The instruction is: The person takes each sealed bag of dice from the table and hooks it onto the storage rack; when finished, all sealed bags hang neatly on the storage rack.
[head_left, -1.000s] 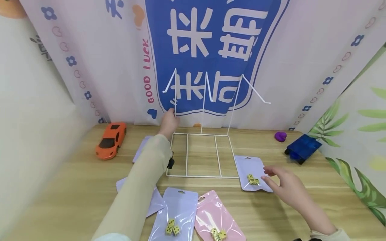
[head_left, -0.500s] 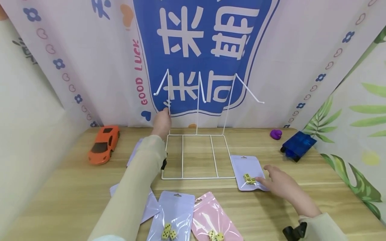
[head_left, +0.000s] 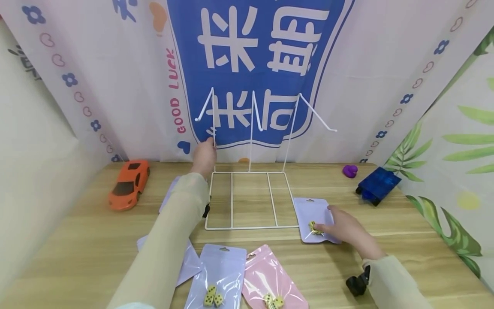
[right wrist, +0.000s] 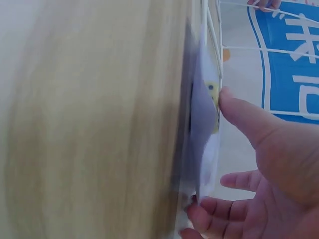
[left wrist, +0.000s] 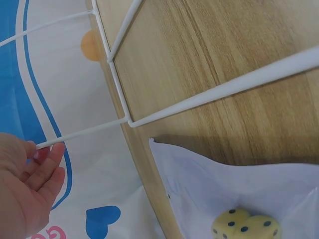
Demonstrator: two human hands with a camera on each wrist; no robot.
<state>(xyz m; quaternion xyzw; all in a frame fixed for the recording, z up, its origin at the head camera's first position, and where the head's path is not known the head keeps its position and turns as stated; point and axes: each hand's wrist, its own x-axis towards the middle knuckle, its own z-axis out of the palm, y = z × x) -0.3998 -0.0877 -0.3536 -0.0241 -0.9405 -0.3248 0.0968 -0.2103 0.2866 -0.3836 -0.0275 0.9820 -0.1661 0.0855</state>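
While left hand [head_left: 204, 158] pinches white wire rack [head_left: 250, 171] left of centre, presumably steadying it, right hand [head_left: 343, 225] pinches lilac plastic pouch [head_left: 314, 209], lower right, yellow dice [head_left: 311, 225] likely giving purchase.

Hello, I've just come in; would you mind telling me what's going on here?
A person's left hand grips the left upright of a white wire rack. The right hand has its thumb over the dice in the lavender bag at the rack's right, with fingertips at the bag's edge. That bag lies on the table; no bag hangs from the hooks. Another lavender bag and a pink bag lie in front, each with dice.
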